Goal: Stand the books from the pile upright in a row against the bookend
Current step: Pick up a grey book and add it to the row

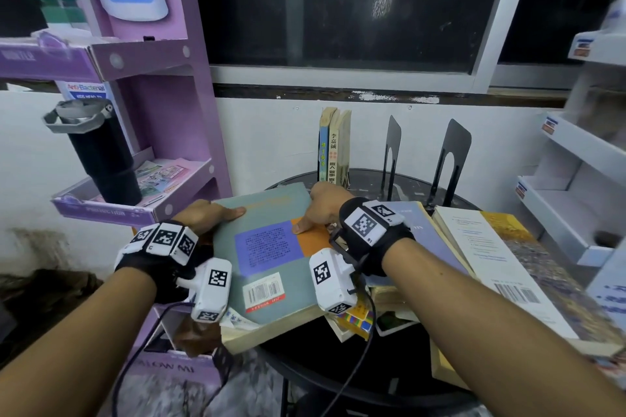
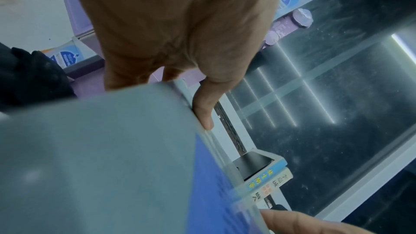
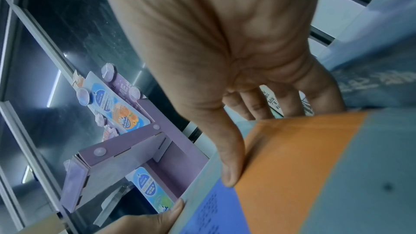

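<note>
A grey-green book (image 1: 267, 247) with a blue and an orange panel on its cover lies tilted on top of the pile (image 1: 355, 311). My left hand (image 1: 206, 213) grips its left edge, thumb on the cover and fingers underneath. My right hand (image 1: 321, 205) holds its far right corner, thumb (image 3: 231, 163) pressed on the orange panel. The same book fills the left wrist view (image 2: 101, 157). Three books (image 1: 333, 145) stand upright at the back of the round table. Two black bookends (image 1: 393, 152) (image 1: 452, 159) stand to their right, apart from them.
A purple cardboard display stand (image 1: 162, 105) with a black flask (image 1: 101, 159) rises close on the left. White shelves (image 1: 572, 179) stand on the right. A large white and yellow book (image 1: 501, 264) and a lilac one (image 1: 423, 234) lie at the right. The table's black rim (image 1: 338, 379) is near me.
</note>
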{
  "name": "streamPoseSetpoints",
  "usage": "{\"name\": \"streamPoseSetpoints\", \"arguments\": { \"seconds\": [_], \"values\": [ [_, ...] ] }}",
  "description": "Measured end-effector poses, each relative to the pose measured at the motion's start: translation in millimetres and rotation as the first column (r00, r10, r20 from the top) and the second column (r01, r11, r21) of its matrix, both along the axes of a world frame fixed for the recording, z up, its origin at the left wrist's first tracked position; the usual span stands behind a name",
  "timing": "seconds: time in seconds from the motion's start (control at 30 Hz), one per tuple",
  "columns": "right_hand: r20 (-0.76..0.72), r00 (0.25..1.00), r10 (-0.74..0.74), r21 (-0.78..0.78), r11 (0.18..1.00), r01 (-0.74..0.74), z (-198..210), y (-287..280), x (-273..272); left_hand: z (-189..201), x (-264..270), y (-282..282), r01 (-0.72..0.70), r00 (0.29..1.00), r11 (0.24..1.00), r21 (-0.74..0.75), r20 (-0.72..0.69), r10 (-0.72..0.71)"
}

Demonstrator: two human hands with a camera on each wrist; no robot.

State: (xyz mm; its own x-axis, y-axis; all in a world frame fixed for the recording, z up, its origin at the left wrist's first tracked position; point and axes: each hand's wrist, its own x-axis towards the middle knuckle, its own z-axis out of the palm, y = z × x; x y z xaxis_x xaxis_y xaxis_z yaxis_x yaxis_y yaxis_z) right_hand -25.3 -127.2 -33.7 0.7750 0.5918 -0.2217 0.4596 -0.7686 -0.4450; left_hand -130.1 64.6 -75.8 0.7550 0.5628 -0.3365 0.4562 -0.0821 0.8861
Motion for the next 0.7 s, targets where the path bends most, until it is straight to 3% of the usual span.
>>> {"name": "streamPoseSetpoints", "arguments": {
  "seconds": [0.13,0.3,0.5,0.7],
  "values": [
    [-0.088,0.994,-0.06,0.157,0.985,0.074,3,-2,0,-4,8,25,-0.054,0.995,0.982,-0.179,0.076,0.069],
    [-0.204,0.977,-0.057,0.244,0.964,0.107,14,1,0,28,2,-8,-0.019,0.981,0.933,-0.36,0.175,0.088],
    [-0.31,0.949,-0.055,0.417,0.889,0.188,26,-11,6,51,0,-13,0.034,0.943,0.901,-0.432,0.313,0.114],
    [-0.336,0.942,-0.018,0.567,0.795,0.218,43,-19,9,75,-6,-23,-0.002,0.881,0.933,-0.361,0.44,0.172]
  ]
}}
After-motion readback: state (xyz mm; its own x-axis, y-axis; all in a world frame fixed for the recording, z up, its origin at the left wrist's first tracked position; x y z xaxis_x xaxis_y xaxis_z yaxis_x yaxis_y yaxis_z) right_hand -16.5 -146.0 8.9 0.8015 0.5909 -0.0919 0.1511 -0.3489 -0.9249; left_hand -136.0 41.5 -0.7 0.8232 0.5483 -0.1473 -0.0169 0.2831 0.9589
